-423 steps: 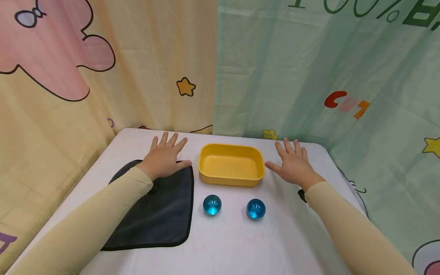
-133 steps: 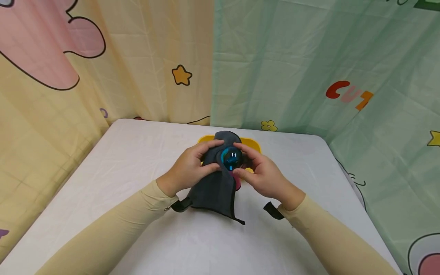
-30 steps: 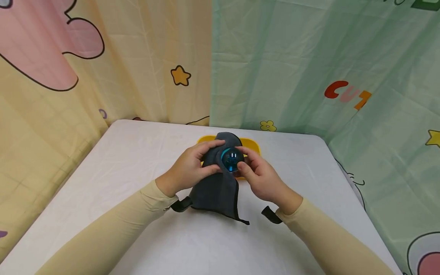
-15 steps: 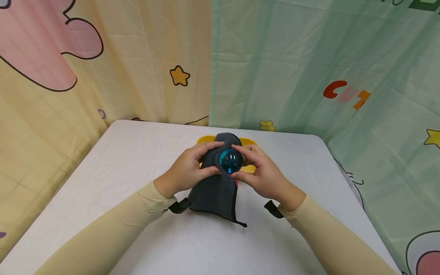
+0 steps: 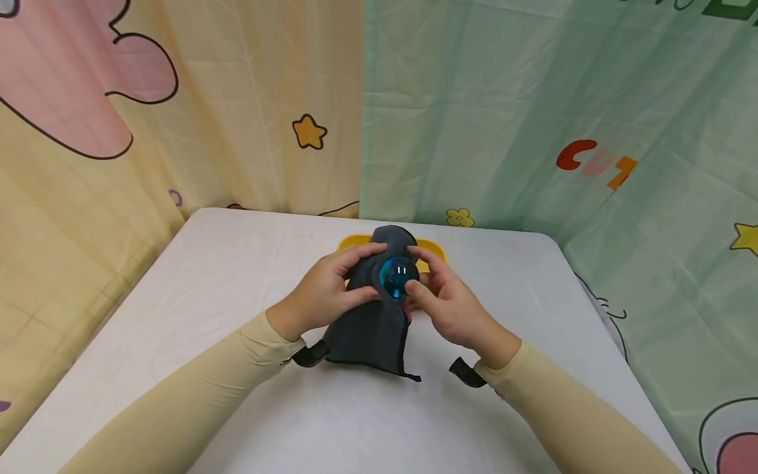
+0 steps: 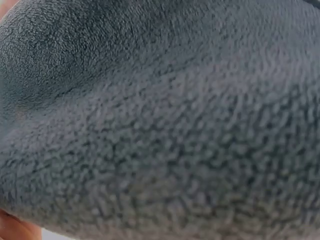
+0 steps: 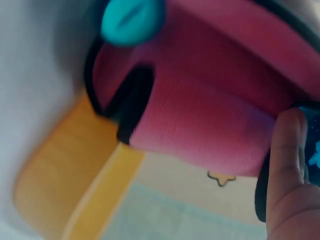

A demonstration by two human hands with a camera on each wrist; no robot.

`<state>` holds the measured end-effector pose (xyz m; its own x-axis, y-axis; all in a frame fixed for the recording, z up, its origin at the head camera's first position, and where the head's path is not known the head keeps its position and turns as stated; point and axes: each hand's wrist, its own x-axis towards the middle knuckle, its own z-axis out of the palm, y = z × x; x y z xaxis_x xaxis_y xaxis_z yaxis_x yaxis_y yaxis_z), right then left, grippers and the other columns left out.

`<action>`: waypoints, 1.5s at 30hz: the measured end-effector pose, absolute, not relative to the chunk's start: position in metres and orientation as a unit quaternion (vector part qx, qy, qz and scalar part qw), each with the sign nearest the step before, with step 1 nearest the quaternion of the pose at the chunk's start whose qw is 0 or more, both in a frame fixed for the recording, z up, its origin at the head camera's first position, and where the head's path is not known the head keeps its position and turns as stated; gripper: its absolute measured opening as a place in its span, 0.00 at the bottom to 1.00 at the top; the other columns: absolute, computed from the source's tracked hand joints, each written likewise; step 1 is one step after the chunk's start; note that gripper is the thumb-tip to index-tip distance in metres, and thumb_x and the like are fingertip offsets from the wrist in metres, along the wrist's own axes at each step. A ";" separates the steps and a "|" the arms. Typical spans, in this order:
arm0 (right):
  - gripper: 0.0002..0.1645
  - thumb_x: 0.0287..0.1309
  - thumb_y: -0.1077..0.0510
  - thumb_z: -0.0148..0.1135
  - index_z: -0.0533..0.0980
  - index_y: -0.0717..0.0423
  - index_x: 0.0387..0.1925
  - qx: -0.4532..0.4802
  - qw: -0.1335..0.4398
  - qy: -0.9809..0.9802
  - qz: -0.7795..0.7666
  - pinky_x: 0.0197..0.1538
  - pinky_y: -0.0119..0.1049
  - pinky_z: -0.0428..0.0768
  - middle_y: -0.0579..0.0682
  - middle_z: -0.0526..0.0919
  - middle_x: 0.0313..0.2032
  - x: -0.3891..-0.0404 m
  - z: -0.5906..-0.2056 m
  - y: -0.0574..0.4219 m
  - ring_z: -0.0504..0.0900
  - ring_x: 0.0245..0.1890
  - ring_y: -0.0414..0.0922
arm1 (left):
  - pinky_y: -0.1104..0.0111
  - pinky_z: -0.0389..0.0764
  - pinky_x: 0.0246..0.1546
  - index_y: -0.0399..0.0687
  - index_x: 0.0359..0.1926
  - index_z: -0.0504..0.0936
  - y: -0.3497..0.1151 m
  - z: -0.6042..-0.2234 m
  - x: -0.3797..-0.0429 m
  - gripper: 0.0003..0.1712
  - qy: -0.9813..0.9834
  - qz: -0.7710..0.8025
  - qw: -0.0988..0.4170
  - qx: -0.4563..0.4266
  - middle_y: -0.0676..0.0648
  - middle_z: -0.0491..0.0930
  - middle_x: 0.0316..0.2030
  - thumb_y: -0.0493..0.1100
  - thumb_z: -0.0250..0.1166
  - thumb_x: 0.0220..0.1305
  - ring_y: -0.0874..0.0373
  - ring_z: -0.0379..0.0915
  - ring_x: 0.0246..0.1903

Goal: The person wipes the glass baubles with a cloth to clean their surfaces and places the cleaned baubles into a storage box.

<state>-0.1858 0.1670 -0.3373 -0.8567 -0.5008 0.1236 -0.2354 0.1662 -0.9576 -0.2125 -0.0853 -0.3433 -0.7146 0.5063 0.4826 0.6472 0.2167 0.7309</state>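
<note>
My left hand [image 5: 322,286] grips a dark grey cloth [image 5: 367,336], which is bunched round the left side of a clear blue ball [image 5: 393,275]. From the right, my right hand [image 5: 458,306] holds the ball, thumb on its near face and forefinger over its top. The cloth's lower part hangs toward me. Its pink underside [image 7: 195,120] fills much of the right wrist view, where a turquoise round thing [image 7: 132,20] also shows. In the left wrist view, grey cloth [image 6: 160,120] covers nearly everything.
Behind the hands stands a yellow tray [image 5: 355,239], mostly hidden by cloth and fingers. All this is over a white-covered table [image 5: 266,421]. Printed curtains [image 5: 450,118] close off the back and sides.
Earlier the cloth lay flat at left, with two blue balls before the tray and both hands empty. Lately my right thumb slid below the ball, then back onto its face; the left hand barely moved.
</note>
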 end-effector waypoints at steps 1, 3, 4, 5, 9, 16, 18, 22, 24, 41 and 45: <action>0.33 0.81 0.57 0.53 0.57 0.56 0.79 -0.258 0.092 0.770 -0.577 0.52 0.39 0.89 0.64 0.82 0.50 -0.185 -0.337 0.167 0.87 0.42 0.46 | 0.60 0.85 0.60 0.41 0.72 0.74 -0.085 -0.344 -0.212 0.39 -0.777 -0.504 0.070 -0.370 0.40 0.80 0.65 0.33 0.77 0.61 0.49 0.82 0.59; 0.37 0.78 0.60 0.57 0.56 0.53 0.81 -0.284 0.059 0.800 -0.525 0.52 0.40 0.89 0.64 0.83 0.53 -0.183 -0.335 0.167 0.88 0.44 0.47 | 0.60 0.85 0.60 0.41 0.72 0.74 -0.086 -0.344 -0.212 0.38 -0.778 -0.503 0.069 -0.369 0.40 0.80 0.66 0.33 0.76 0.62 0.50 0.82 0.59; 0.38 0.77 0.61 0.59 0.56 0.53 0.81 -0.296 0.045 0.814 -0.498 0.52 0.39 0.89 0.63 0.84 0.55 -0.183 -0.335 0.167 0.88 0.45 0.46 | 0.60 0.85 0.60 0.42 0.72 0.74 -0.085 -0.344 -0.213 0.38 -0.778 -0.504 0.068 -0.369 0.41 0.80 0.66 0.33 0.76 0.62 0.50 0.82 0.59; 0.41 0.75 0.61 0.61 0.55 0.52 0.81 -0.304 0.034 0.826 -0.474 0.52 0.39 0.89 0.61 0.84 0.55 -0.182 -0.334 0.167 0.88 0.45 0.46 | 0.61 0.85 0.60 0.42 0.72 0.74 -0.085 -0.344 -0.212 0.38 -0.778 -0.505 0.066 -0.368 0.41 0.79 0.66 0.33 0.76 0.62 0.50 0.82 0.59; 0.48 0.69 0.60 0.69 0.52 0.54 0.81 -0.325 -0.010 0.852 -0.411 0.50 0.40 0.90 0.58 0.86 0.54 -0.183 -0.334 0.167 0.88 0.45 0.45 | 0.62 0.86 0.58 0.41 0.73 0.73 -0.085 -0.344 -0.211 0.38 -0.776 -0.511 0.059 -0.365 0.40 0.79 0.66 0.33 0.76 0.63 0.48 0.83 0.57; 0.39 0.72 0.60 0.65 0.57 0.56 0.76 -0.319 -0.008 0.841 -0.437 0.48 0.36 0.89 0.61 0.86 0.48 -0.187 -0.340 0.167 0.87 0.40 0.42 | 0.63 0.86 0.58 0.41 0.72 0.73 -0.084 -0.341 -0.210 0.38 -0.779 -0.505 0.065 -0.365 0.41 0.81 0.64 0.33 0.76 0.63 0.51 0.83 0.57; 0.33 0.77 0.60 0.59 0.59 0.58 0.75 -0.304 0.030 0.815 -0.492 0.46 0.35 0.89 0.64 0.85 0.45 -0.188 -0.341 0.168 0.86 0.37 0.43 | 0.63 0.86 0.57 0.41 0.72 0.73 -0.084 -0.340 -0.211 0.38 -0.777 -0.508 0.065 -0.366 0.40 0.81 0.63 0.33 0.76 0.63 0.51 0.83 0.56; 0.26 0.82 0.55 0.51 0.65 0.62 0.73 -0.275 0.068 0.779 -0.560 0.45 0.34 0.88 0.65 0.83 0.43 -0.188 -0.342 0.168 0.83 0.35 0.48 | 0.64 0.87 0.56 0.41 0.72 0.74 -0.083 -0.341 -0.211 0.37 -0.774 -0.512 0.065 -0.367 0.40 0.82 0.62 0.34 0.75 0.63 0.51 0.83 0.55; 0.27 0.82 0.53 0.51 0.67 0.63 0.73 -0.276 0.056 0.782 -0.555 0.48 0.33 0.88 0.64 0.84 0.48 -0.188 -0.342 0.168 0.85 0.40 0.49 | 0.65 0.87 0.56 0.41 0.72 0.74 -0.083 -0.342 -0.211 0.37 -0.773 -0.512 0.063 -0.368 0.40 0.81 0.63 0.34 0.75 0.63 0.50 0.83 0.56; 0.46 0.62 0.67 0.73 0.63 0.57 0.78 -0.302 0.008 0.833 -0.463 0.57 0.39 0.86 0.60 0.79 0.67 -0.187 -0.330 0.167 0.88 0.58 0.53 | 0.63 0.85 0.58 0.42 0.72 0.73 -0.084 -0.348 -0.214 0.37 -0.781 -0.500 0.058 -0.371 0.41 0.79 0.67 0.34 0.75 0.64 0.51 0.83 0.58; 0.38 0.68 0.64 0.69 0.67 0.59 0.75 -0.297 0.037 0.822 -0.485 0.53 0.37 0.89 0.61 0.82 0.61 -0.189 -0.332 0.169 0.89 0.50 0.49 | 0.62 0.85 0.59 0.42 0.72 0.74 -0.084 -0.347 -0.214 0.36 -0.779 -0.498 0.058 -0.376 0.41 0.80 0.66 0.34 0.75 0.64 0.51 0.83 0.58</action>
<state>-0.1886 0.1687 -0.3322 -0.8214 -0.5233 0.2269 -0.4516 0.3539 -0.8190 -0.2139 -0.0843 -0.3470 -0.7104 0.5282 0.4652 0.6440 0.2212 0.7323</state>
